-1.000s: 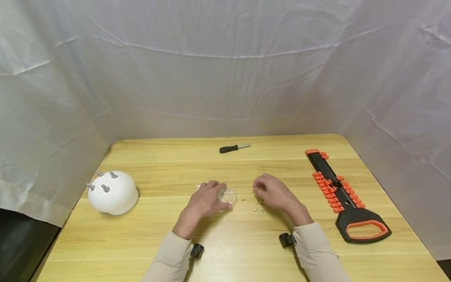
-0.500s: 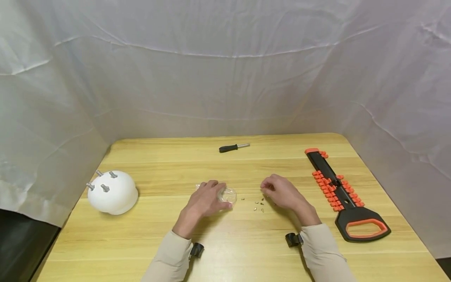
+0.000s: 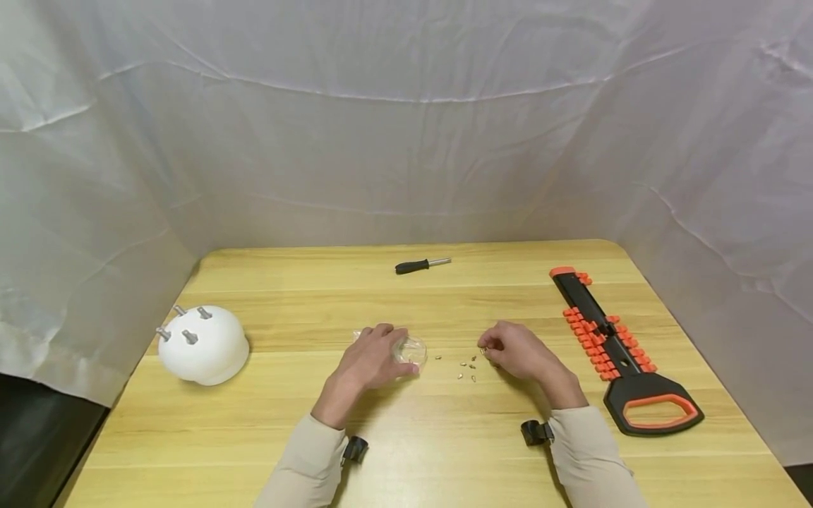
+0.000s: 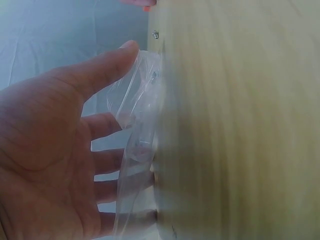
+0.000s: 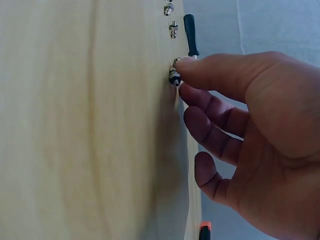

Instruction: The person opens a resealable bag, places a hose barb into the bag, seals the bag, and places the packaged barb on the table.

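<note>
My left hand (image 3: 394, 349) lies on a crumpled clear plastic bag (image 3: 414, 348) in the middle of the wooden table (image 3: 254, 423), its fingers pressing the bag down. The left wrist view shows the bag (image 4: 135, 145) between my thumb and fingers, against the tabletop. To its right, my right hand (image 3: 488, 349) pinches one small metal screw (image 5: 174, 78) between thumb and forefinger, right at the table surface. Several more small screws (image 3: 466, 367) lie loose between the two hands; two of them (image 5: 173, 29) show beyond my fingertips.
A black-handled screwdriver (image 3: 420, 266) lies at the back centre. A white dome with grey bolts (image 3: 203, 346) sits at the left. A black and orange bit rack with a handle (image 3: 610, 346) lies along the right. White cloth walls surround the table.
My right hand has slid to the right and a little nearer, and its fingers have closed on a screw. The left hand and the bag have stayed put.
</note>
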A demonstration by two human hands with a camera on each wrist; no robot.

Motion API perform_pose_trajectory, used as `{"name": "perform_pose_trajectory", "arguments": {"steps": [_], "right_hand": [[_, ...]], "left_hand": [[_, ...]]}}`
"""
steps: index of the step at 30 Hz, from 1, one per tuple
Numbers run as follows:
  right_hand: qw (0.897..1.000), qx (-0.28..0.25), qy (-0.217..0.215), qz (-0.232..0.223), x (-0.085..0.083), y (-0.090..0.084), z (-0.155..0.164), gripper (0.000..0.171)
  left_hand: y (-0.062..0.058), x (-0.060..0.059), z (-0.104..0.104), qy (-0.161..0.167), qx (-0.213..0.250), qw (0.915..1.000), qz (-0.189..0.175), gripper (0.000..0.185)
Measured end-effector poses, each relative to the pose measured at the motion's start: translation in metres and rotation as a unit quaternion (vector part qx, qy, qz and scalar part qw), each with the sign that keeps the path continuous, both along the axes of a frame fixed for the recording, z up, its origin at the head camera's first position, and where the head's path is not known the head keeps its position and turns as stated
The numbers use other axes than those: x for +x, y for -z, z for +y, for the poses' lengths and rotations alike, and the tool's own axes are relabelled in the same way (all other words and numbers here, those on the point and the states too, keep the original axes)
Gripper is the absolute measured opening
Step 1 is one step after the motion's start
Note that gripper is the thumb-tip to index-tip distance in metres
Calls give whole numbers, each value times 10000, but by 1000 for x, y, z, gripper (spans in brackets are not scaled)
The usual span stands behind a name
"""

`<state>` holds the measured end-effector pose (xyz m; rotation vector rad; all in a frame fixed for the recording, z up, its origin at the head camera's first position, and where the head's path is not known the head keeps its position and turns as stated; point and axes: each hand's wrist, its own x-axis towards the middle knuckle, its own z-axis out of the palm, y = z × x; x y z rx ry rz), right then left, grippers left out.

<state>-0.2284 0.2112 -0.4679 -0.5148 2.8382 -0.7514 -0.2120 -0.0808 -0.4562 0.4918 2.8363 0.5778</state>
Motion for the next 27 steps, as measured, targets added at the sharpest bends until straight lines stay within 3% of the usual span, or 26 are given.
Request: {"name": "perform_pose_trajectory", "arguments": {"steps": [15, 27], "right_hand": [[9983, 201, 495, -237, 0, -3, 2, 10], [9994, 252, 242, -33, -1, -2, 2, 4]], "left_hand": [[0, 1, 0, 31, 77, 9999, 72, 73], [-3, 0, 0, -20, 10, 9999, -114, 75]]}}
